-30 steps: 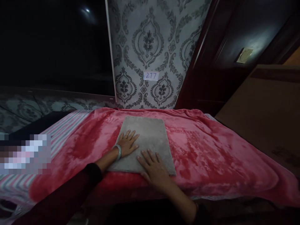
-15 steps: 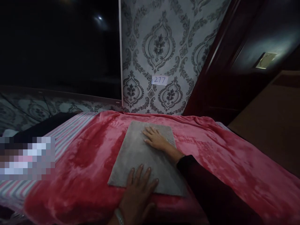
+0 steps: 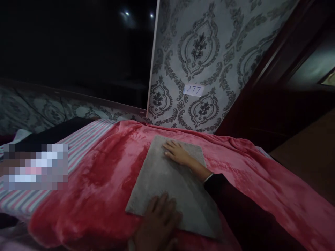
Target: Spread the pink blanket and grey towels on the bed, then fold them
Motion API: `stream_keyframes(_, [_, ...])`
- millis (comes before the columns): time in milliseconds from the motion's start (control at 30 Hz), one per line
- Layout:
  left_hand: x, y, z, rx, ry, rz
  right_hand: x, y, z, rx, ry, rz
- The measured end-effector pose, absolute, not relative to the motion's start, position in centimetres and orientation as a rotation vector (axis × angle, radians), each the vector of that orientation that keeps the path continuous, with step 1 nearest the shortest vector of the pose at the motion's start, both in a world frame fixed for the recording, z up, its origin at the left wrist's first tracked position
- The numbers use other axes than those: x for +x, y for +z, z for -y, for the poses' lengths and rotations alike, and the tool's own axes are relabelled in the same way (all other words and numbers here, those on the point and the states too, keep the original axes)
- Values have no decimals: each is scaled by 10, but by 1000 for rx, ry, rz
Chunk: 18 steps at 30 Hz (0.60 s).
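A flat grey mat (image 3: 146,184), roughly rectangular with a soft-looking surface, lies on a red plush blanket (image 3: 99,174). My right hand (image 3: 178,153) rests palm down on the mat's far part, fingers stretched out and a little apart. The forearm, in a dark sleeve, reaches in from the lower right. At the mat's near edge is my left hand (image 3: 159,219), palm down with its fingers extended. It is blurred by motion, so whether it presses on the mat cannot be made out. Neither hand grips anything.
Striped bedding (image 3: 89,143) shows left of the blanket, with a pixelated patch over part of it. A large dark screen (image 3: 78,52) hangs on the patterned wall (image 3: 199,45). A paper label reading 277 (image 3: 193,90) is stuck there. At right stands a dark red door (image 3: 282,94).
The view has turned and tilted, shifting the scene to the right. My left hand has drawn slightly nearer to me at the mat's near edge. The right hand still lies on the far part.
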<state>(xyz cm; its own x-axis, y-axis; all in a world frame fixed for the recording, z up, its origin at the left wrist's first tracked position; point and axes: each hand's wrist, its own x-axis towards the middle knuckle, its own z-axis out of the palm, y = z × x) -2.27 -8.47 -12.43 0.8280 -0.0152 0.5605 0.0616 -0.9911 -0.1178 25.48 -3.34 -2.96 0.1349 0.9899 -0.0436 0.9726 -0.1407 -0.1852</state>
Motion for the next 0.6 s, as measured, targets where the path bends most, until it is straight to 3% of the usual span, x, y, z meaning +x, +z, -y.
stream_keyframes(133, [-30, -122, 72, -2911, -824, 226, 245, -31, -10, -2255, 217, 2037])
stream_keyframes(467, [-16, -163, 66, -2648, -1138, 333, 254, -59, -37, -2185, 276, 2087])
stream_keyframes(600, [-22, -155, 71, -2758, -949, 373, 251, -57, -38, -2189, 259, 2058])
